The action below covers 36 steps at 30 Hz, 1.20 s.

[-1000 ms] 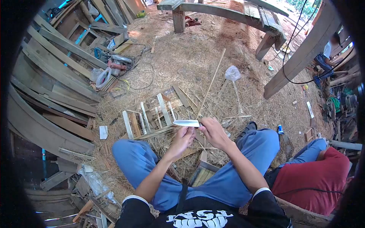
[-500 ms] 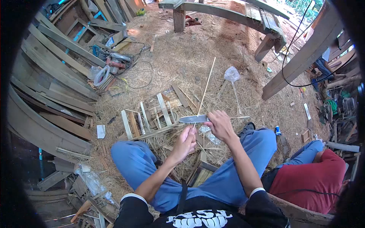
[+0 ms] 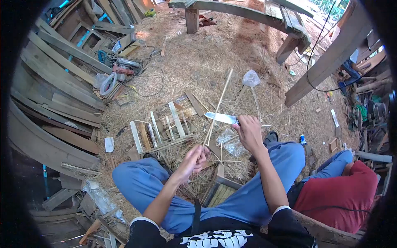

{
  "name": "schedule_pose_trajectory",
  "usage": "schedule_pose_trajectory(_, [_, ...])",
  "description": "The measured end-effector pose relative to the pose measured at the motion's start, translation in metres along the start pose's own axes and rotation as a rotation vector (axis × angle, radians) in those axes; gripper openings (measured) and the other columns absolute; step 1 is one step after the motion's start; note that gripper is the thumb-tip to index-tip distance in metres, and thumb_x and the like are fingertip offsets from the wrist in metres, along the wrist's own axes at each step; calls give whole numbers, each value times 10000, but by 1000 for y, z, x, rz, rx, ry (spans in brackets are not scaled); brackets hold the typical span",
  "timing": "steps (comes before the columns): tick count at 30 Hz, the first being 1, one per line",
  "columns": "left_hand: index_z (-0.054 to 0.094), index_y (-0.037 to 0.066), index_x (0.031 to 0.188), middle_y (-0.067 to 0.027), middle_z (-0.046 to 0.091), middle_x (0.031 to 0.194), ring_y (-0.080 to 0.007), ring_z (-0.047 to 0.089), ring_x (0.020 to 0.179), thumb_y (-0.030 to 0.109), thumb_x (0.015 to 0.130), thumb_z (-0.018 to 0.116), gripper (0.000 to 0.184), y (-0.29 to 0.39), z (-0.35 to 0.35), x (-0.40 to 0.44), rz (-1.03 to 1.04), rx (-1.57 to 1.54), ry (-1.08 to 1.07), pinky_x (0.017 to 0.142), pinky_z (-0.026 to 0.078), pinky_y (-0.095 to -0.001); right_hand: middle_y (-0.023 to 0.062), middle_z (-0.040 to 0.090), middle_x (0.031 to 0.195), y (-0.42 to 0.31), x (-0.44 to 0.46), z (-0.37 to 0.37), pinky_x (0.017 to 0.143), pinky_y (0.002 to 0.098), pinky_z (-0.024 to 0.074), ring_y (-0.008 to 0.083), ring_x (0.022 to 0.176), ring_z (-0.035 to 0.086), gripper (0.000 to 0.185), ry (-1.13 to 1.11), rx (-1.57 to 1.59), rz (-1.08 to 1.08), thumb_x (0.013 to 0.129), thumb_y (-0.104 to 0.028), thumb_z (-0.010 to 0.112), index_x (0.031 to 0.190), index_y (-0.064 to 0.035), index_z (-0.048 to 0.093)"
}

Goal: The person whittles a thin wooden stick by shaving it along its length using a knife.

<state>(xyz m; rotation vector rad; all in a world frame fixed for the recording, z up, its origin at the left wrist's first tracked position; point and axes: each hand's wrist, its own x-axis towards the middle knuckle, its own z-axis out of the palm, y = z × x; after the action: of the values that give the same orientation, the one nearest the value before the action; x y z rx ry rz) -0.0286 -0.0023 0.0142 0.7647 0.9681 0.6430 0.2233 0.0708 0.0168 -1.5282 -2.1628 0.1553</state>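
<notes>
In my left hand (image 3: 193,160), closed in front of my lap, is the near end of a long thin wooden strip (image 3: 224,91) that points away from me over the floor. My right hand (image 3: 249,131) grips the handle of a knife (image 3: 223,118). Its bright blade points left and lies across the strip, a little beyond my left fingers. Between my knees stands a wooden box (image 3: 223,188) with several pale strips inside. Past my left knee rests a slatted wooden frame (image 3: 177,119) on the shavings.
A clear plastic bag (image 3: 230,141) lies on the shavings near my right foot. Power tools (image 3: 124,68) and stacked boards (image 3: 62,82) line the left. Ahead stands a wooden bench (image 3: 244,14); a post (image 3: 326,68) leans at right. A person in a red shirt (image 3: 337,196) sits at my right.
The knife has moved away from my left hand, farther out along the strip and to the right. My left hand has drawn slightly back toward me with the strip in it.
</notes>
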Motion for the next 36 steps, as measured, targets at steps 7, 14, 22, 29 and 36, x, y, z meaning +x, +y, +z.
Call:
schedule_pose_trajectory(7, [507, 84, 1100, 41, 390, 675, -22, 254, 426, 378, 1067, 348, 335, 16, 8, 17, 106, -313, 18, 360, 180, -184, 122, 531, 806, -12, -1, 8, 748, 403, 373, 311, 792, 520, 338, 24, 125, -104, 954, -381, 526, 913, -46, 525])
schedule_pose_trajectory(14, [405, 182, 889, 62, 349, 621, -20, 224, 401, 411, 1042, 419, 276, 26, 41, 24, 37, -406, -4, 353, 152, -192, 120, 533, 804, 5, -8, 4, 740, 405, 380, 316, 788, 521, 342, 65, 110, -58, 946, -383, 527, 913, -42, 531])
schedule_pose_trajectory(22, [414, 179, 945, 83, 317, 601, -10, 227, 406, 404, 1047, 402, 247, 16, 49, 23, 23, -371, -45, 343, 155, -182, 150, 582, 773, 22, -15, 1, 707, 448, 413, 337, 757, 577, 348, 41, 92, 89, 979, -371, 473, 902, -41, 555])
schedule_pose_trajectory(29, [400, 139, 941, 74, 270, 614, -22, 219, 435, 395, 1064, 333, 292, 2, 34, 11, -3, -289, -81, 347, 172, -198, 206, 614, 724, 59, -25, -30, 657, 503, 444, 416, 719, 617, 457, 85, 191, 479, 1032, -444, 318, 936, -72, 564])
schedule_pose_trajectory(36, [505, 114, 1043, 65, 265, 608, -31, 201, 421, 330, 1069, 357, 263, 9, 24, 13, 6, -505, -21, 355, 149, -201, 173, 599, 753, 29, -26, -16, 656, 445, 453, 358, 733, 610, 334, -43, 416, 334, 996, -368, 478, 964, -58, 597])
